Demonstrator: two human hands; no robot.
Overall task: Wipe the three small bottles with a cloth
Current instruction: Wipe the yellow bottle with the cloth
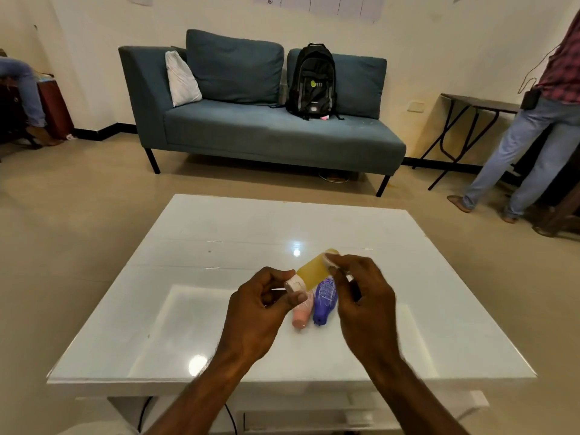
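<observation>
A beige floor point(78, 221) and cream walls point(423, 42) bound the room. A blue sofa point(266, 133) stands against the far wall, with a black backpack point(311, 81) upright on its seat and a white pillow point(182, 78) by its left arm. To its right is a dark folding table point(470, 102). A person point(539, 136) in jeans stands beside it, and another person's leg point(28, 89) shows at far left.

The glossy white worktop point(219, 246) mirrors ceiling lights. Above its middle, both hands hold 1 yellow bottle point(312, 273) aslant in the air. The left hand point(260, 309) grips its white-capped end. The right hand point(364, 306) pinches the other end, where a whitish scrap point(329, 258) shows; I cannot tell whether that is the cloth.

Beneath, 2 bottles lie side by side, touching, nearer the near edge: the pink bottle point(302, 313) on the left and the purple bottle point(324, 304) on the right.
</observation>
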